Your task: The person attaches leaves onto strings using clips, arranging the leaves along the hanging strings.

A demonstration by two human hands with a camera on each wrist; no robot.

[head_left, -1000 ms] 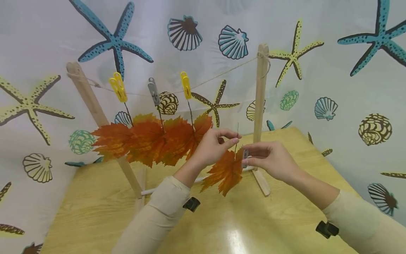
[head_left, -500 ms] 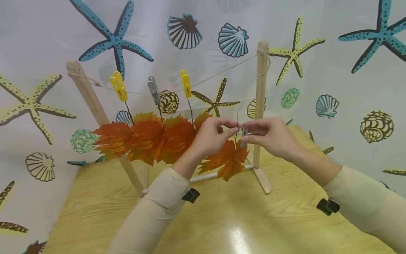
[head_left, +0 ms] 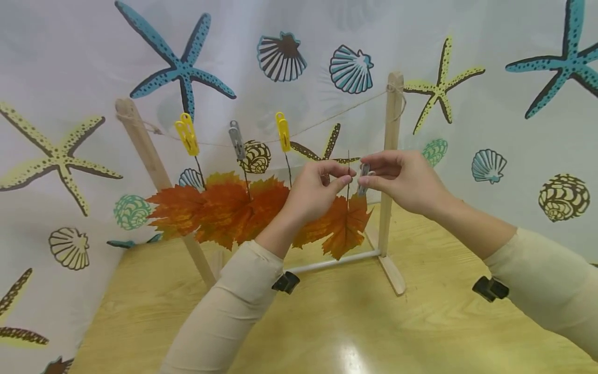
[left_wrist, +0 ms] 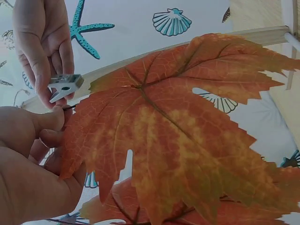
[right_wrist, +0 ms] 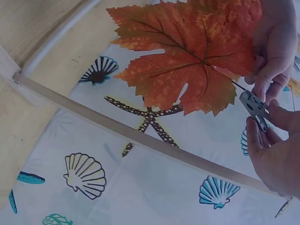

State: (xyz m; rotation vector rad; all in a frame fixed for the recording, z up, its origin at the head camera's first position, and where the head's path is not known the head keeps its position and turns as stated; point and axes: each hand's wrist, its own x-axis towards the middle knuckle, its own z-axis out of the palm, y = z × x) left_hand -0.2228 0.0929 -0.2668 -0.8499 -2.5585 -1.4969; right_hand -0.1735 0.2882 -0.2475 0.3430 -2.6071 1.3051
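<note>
My left hand pinches the thin dark stem of an orange maple leaf, which hangs below the fingers. Close beside it, my right hand holds a grey clothespin between thumb and fingers. In the right wrist view the grey clothespin is right at the leaf's stem. The leaf fills much of the left wrist view. Both hands are below the twine line. Three more leaves hang from it, by two yellow clothespins and a grey clothespin.
The twine runs between a left wooden post and a right wooden post. A white rod joins them low down. The frame stands on a wooden table, before a cloth printed with shells and starfish.
Both hands have risen toward the twine, carrying the leaf and the grey clothespin. The right hand rose more and came level with the left. The hanging leaves stay on the line.
</note>
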